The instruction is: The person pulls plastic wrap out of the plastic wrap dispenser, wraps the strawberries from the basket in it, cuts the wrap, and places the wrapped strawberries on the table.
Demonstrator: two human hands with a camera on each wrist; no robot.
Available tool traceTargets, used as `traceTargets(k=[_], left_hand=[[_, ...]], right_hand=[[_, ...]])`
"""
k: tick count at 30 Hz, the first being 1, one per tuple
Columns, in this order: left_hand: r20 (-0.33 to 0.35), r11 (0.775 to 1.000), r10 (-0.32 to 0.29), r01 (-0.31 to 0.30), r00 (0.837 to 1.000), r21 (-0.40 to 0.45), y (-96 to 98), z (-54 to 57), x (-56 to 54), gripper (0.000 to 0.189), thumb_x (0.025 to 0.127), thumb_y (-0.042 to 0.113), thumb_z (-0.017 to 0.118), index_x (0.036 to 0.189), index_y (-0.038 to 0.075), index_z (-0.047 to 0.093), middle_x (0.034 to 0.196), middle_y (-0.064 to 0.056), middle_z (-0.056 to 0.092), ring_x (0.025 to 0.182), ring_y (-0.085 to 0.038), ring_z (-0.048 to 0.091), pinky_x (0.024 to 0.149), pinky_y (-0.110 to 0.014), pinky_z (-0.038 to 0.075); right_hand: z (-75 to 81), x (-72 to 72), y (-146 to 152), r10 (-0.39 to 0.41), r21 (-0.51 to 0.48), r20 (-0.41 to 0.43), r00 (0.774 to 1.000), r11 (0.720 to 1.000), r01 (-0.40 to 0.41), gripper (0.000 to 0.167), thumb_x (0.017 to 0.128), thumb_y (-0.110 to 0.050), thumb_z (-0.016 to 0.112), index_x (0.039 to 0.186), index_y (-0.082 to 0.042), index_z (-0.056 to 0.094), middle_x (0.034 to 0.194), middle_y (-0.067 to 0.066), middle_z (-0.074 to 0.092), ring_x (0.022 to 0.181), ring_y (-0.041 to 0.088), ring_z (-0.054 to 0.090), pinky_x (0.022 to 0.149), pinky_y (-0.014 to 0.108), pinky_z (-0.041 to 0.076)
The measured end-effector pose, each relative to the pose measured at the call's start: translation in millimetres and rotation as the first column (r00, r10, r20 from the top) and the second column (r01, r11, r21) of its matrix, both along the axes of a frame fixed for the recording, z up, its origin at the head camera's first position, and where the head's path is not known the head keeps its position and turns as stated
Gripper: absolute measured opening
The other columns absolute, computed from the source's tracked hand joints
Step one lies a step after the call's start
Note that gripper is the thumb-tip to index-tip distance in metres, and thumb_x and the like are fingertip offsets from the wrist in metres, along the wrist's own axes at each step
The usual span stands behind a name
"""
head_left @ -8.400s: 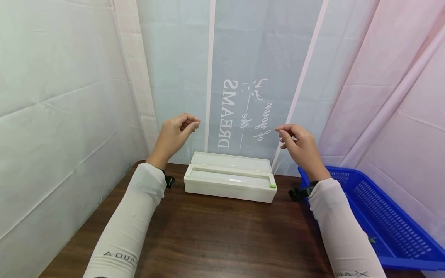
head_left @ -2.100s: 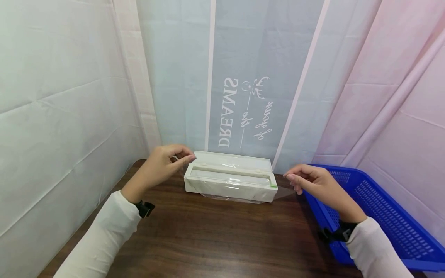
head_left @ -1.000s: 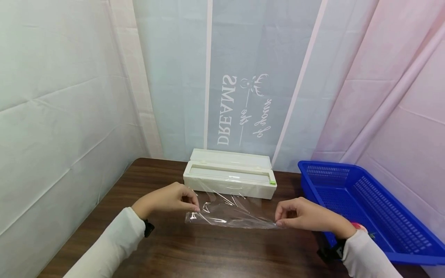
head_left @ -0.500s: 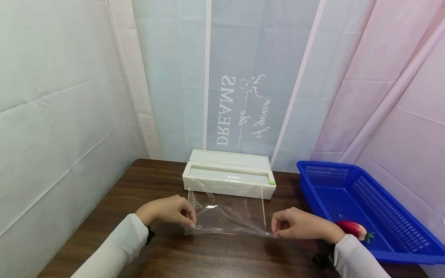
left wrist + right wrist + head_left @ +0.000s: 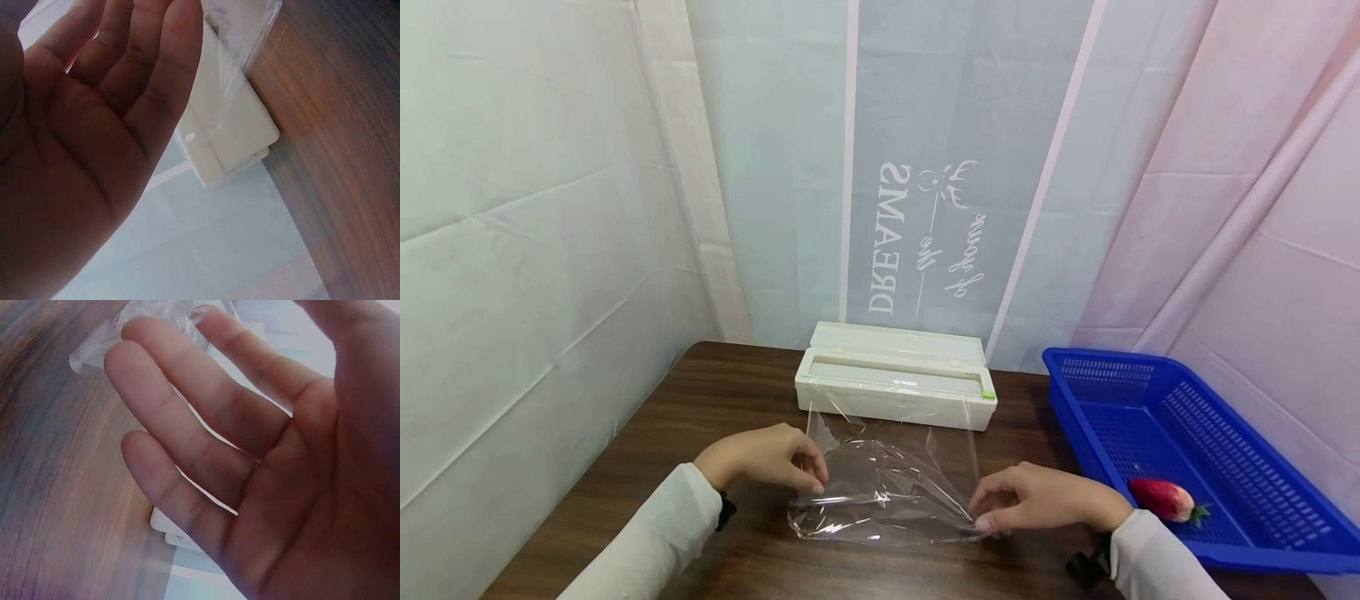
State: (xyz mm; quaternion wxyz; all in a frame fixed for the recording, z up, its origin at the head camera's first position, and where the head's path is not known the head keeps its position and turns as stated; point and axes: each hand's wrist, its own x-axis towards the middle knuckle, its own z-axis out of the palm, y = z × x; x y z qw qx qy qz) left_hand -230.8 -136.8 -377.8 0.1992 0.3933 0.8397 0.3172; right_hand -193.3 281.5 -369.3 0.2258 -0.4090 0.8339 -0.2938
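Observation:
A sheet of clear plastic wrap [image 5: 887,504] runs from the white wrap dispenser box [image 5: 895,406] toward me, its wrinkled front edge lying low over the table. My left hand [image 5: 767,457] hovers at the sheet's left side, fingers loosely bent, with the front corner of the wrap apart from its fingertips. On the right side, my right hand [image 5: 1037,500] has its thumb and index finger parted, right at the wrap's edge. The right wrist view shows its fingers relaxed, the wrap [image 5: 119,337] beyond the fingertips. The box's lid [image 5: 898,340] stands raised behind it.
A blue perforated basket [image 5: 1285,479] stands on the right, holding a red strawberry-like item [image 5: 1161,500] with green leaves. The dark wooden table [image 5: 752,387] ends at a curtain [image 5: 970,100] behind the box, with pale cloth walls [image 5: 550,250] on both sides.
Both hands first came down and pulled the wrap from the box toward me. Since half a second ago the fingers have loosened and the wrap's front edge has dropped past them.

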Motion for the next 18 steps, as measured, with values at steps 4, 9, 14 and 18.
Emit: traceTargets(k=[4,9,14,18], left_hand=[[-0.067,1.000,0.006,-0.004,0.998,0.026,-1.1,1.3,-1.5,0.011,0.092,0.025,0.075,0.097,0.015,0.075,0.084,0.014,0.068,0.077,-0.001,0.062,0.071,-0.023,0.053],[-0.126,0.998,0.023,-0.016,0.992,0.062,-4.2,0.7,-6.4,0.017,0.094,0.025,0.073,0.101,0.009,0.074,0.086,0.014,0.068,0.079,-0.002,0.063,0.072,-0.024,0.053],[-0.104,0.996,0.039,-0.029,0.994,0.089,-6.2,0.0,-9.7,0.017,0.095,0.023,0.072,0.103,0.008,0.074,0.089,0.005,0.071,0.079,-0.005,0.064,0.071,-0.025,0.053],[-0.101,0.993,0.055,-0.044,0.993,0.106,-6.5,0.1,-12.4,0.015,0.095,0.021,0.071,0.103,0.008,0.074,0.089,0.001,0.072,0.079,-0.005,0.064,0.071,-0.026,0.054]], right_hand=[[0.7,-0.8,1,-0.006,-0.029,-0.001,1.000,1.000,0.006,0.015,0.101,-0.029,0.062,0.108,-0.019,0.071,0.081,-0.011,0.070,0.071,0.004,0.066,0.062,0.024,0.053],[0.7,-0.4,1,-0.007,-0.043,0.043,0.999,0.999,0.009,0.015,0.102,-0.026,0.062,0.107,-0.016,0.071,0.075,-0.012,0.068,0.066,0.005,0.066,0.058,0.026,0.054],[-4.0,-0.2,-3,-0.019,-0.069,-0.088,0.996,0.998,0.013,0.009,0.092,-0.024,0.075,0.099,-0.022,0.070,0.066,-0.021,0.053,0.057,-0.006,0.051,0.050,0.017,0.043],[-7.8,-3.5,-7,-0.078,-0.123,-0.253,0.964,0.991,0.048,0.018,0.086,-0.023,0.081,0.092,-0.027,0.065,0.069,-0.022,0.043,0.060,-0.008,0.042,0.051,0.014,0.038]])
